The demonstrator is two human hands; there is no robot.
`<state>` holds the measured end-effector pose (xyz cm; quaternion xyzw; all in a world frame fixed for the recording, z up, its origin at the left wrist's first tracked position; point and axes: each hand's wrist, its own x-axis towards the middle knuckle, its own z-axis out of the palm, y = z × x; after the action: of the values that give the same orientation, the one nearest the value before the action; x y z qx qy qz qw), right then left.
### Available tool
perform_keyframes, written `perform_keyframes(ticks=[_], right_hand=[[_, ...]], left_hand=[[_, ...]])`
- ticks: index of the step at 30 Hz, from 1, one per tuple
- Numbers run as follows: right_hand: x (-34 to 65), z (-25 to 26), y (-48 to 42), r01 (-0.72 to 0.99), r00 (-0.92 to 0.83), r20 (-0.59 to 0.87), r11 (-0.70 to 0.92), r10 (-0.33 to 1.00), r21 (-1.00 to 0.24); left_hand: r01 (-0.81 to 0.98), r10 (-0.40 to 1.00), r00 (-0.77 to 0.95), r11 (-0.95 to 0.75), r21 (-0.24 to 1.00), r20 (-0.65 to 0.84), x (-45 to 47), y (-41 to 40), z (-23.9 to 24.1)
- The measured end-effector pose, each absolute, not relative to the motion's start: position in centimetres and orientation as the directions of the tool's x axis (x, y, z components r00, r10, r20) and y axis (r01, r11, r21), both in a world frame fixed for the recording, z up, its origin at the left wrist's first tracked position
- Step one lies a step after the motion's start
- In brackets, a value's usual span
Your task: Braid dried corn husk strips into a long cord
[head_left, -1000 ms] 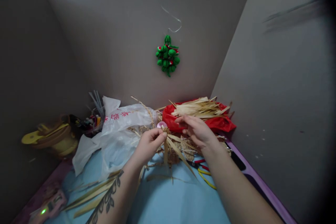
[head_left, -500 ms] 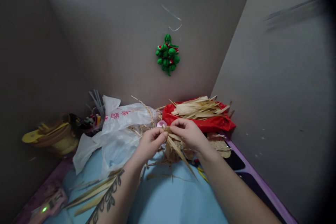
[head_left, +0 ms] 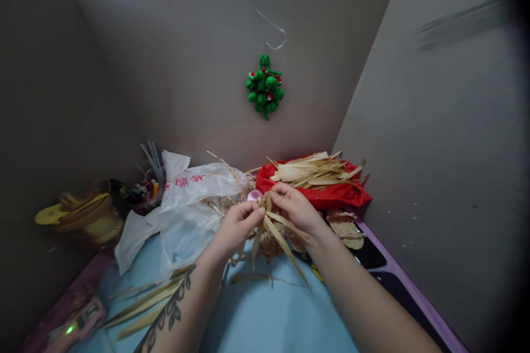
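Observation:
Dry straw-coloured leaf strips [head_left: 285,245] hang down from between my two hands, fanning toward the table. My left hand [head_left: 240,222] pinches the bunch where the strips meet. On the other side, my right hand [head_left: 292,208] is closed on the upper end of a strip, thumb against fingers. Below the hands sits a brown woven straw piece [head_left: 271,240], partly covered by the strips. A small pink round object [head_left: 254,195] shows just behind my fingertips.
A red bag [head_left: 331,197] holds more dry strips at the back right. White plastic bags [head_left: 190,185] lie at the back left, beside a yellowish pot [head_left: 91,220]. Loose strips [head_left: 143,309] and a pink device [head_left: 78,325] lie front left. A green knitted ornament [head_left: 265,88] hangs behind.
My right hand has shifted slightly up, bringing the strip's upper end higher. The hanging strips have spread, with one now pointing down on the left. My left hand stays nearly still.

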<state>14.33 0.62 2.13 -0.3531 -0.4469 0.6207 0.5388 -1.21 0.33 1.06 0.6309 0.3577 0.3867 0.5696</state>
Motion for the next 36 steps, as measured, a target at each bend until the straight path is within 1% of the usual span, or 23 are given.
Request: perform_keyframes(ticks=[3, 5, 7, 9, 11, 12, 14, 15, 17, 19, 21, 25, 29, 31, 33, 36], right_hand=[[13.9, 1.4, 0.8, -0.449, -0.226, 0.075, -0.036, 0.971, -0.893], [13.6, 0.9, 1.0, -0.487, -0.219, 0.095, -0.024, 0.971, -0.873], [13.5, 0.7, 1.2, -0.487, -0.176, 0.111, 0.011, 0.978, -0.873], [14.0, 0.9, 1.4, -0.450, -0.090, 0.141, 0.086, 0.986, -0.889], [15.0, 1.6, 1.2, -0.335, 0.039, 0.219, 0.219, 0.975, -0.916], [15.6, 2.2, 1.0, -0.233, 0.109, 0.282, 0.301, 0.953, -0.925], [16.7, 3.5, 0.2, 0.030, 0.158, 0.408, 0.408, 0.899, -0.912], [17.0, 4.1, -0.3, 0.153, 0.122, 0.445, 0.426, 0.887, -0.892], [16.9, 4.8, -1.3, 0.337, -0.011, 0.463, 0.439, 0.886, -0.833], [16.0, 4.9, -2.1, 0.443, -0.113, 0.484, 0.480, 0.868, -0.757], [15.0, 4.4, -2.3, 0.494, -0.153, 0.522, 0.523, 0.839, -0.695], [13.6, 3.3, -1.8, 0.528, -0.182, 0.548, 0.551, 0.816, -0.646], [13.6, 3.1, -1.5, 0.506, -0.167, 0.565, 0.562, 0.808, -0.654], [13.6, 3.1, -1.4, 0.464, -0.143, 0.542, 0.540, 0.828, -0.703], [13.6, 3.0, -1.3, 0.399, -0.105, 0.485, 0.484, 0.868, -0.779], [13.7, 2.8, -0.8, 0.250, -0.072, 0.384, 0.389, 0.921, -0.887]], left_hand=[[-0.097, 0.884, 0.464, -0.003, 0.995, 0.048, -0.9, 0.2, 0.8], [-0.133, 0.881, 0.472, 0.037, 0.990, 0.031, -0.7, 0.2, 0.7], [-0.131, 0.877, 0.479, 0.031, 0.991, 0.036, -0.7, 0.1, 0.7], [-0.095, 0.882, 0.467, -0.022, 0.995, 0.064, -0.8, 0.2, 0.8], [-0.030, 0.897, 0.430, -0.095, 0.995, 0.099, -1.1, 0.3, 1.1], [0.008, 0.905, 0.411, -0.128, 0.992, 0.114, -1.2, 0.4, 1.2], [0.089, 0.914, 0.381, -0.183, 0.979, 0.137, -1.5, 0.5, 1.4], [0.131, 0.917, 0.370, -0.208, 0.969, 0.147, -1.6, 0.6, 1.5], [0.207, 0.919, 0.354, -0.256, 0.944, 0.172, -1.7, 0.6, 1.5], [0.261, 0.916, 0.350, -0.297, 0.919, 0.196, -1.7, 0.6, 1.4], [0.286, 0.911, 0.355, -0.319, 0.903, 0.210, -1.7, 0.5, 1.4], [0.277, 0.913, 0.357, -0.305, 0.911, 0.197, -1.6, 0.3, 1.4], [0.262, 0.908, 0.378, -0.294, 0.919, 0.182, -1.7, 0.3, 1.5], [0.241, 0.911, 0.379, -0.267, 0.933, 0.163, -1.7, 0.2, 1.6], [0.210, 0.913, 0.382, -0.236, 0.949, 0.142, -1.6, 0.2, 1.7], [0.185, 0.905, 0.403, -0.225, 0.957, 0.135, -1.6, 0.2, 1.8]])
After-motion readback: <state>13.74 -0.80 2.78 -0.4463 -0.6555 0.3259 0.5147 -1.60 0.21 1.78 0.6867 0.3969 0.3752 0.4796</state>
